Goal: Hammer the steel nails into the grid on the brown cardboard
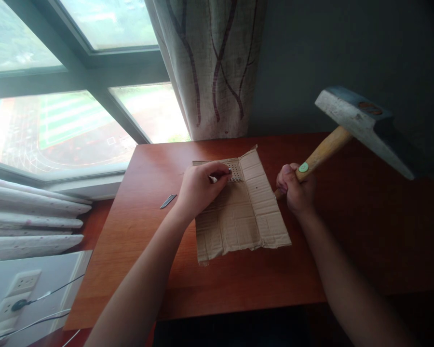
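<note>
My left hand (pixel 201 188) rests on a flattened piece of brown cardboard (pixel 244 212) and pinches a small nail (pixel 214 179) upright near a patch of small holes or nail heads (pixel 234 172) at the cardboard's far end. My right hand (pixel 296 187) is wrapped round the wooden handle of a hammer (pixel 361 126), whose grey metal head is raised up and to the right, well above the table. The cardboard lies on a red-brown wooden table (pixel 238 279).
A few loose nails (pixel 168 200) lie on the table left of my left hand. A patterned curtain (pixel 213 67) hangs behind the table and a large window (pixel 58 106) is at the left. A white wall socket with a plugged cable (pixel 20 301) sits at lower left.
</note>
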The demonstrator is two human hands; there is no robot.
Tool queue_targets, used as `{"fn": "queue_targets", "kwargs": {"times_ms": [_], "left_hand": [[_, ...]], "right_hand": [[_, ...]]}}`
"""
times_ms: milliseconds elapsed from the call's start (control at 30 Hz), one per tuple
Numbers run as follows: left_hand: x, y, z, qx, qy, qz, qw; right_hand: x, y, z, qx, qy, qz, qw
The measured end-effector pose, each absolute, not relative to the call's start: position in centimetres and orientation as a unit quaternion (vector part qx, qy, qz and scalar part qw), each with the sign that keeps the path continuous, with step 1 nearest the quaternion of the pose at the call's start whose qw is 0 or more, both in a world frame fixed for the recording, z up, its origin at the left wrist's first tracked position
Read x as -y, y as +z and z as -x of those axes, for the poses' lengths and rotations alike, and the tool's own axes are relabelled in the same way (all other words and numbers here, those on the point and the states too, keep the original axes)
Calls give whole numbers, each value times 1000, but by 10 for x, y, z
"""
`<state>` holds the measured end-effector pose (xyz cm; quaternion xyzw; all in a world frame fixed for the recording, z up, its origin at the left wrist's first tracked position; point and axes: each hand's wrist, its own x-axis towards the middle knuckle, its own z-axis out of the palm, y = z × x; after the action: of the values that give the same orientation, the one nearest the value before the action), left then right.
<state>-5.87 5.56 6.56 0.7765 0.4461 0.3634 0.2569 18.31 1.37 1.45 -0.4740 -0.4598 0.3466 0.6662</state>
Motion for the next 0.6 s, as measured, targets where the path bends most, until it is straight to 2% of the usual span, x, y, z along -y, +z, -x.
{"fn": "queue_targets", "kwargs": {"times_ms": [600], "left_hand": [[-56, 66, 58, -446, 359, -778, 257]], "right_hand": [[-14, 14, -184, 461, 345, 470, 668]]}}
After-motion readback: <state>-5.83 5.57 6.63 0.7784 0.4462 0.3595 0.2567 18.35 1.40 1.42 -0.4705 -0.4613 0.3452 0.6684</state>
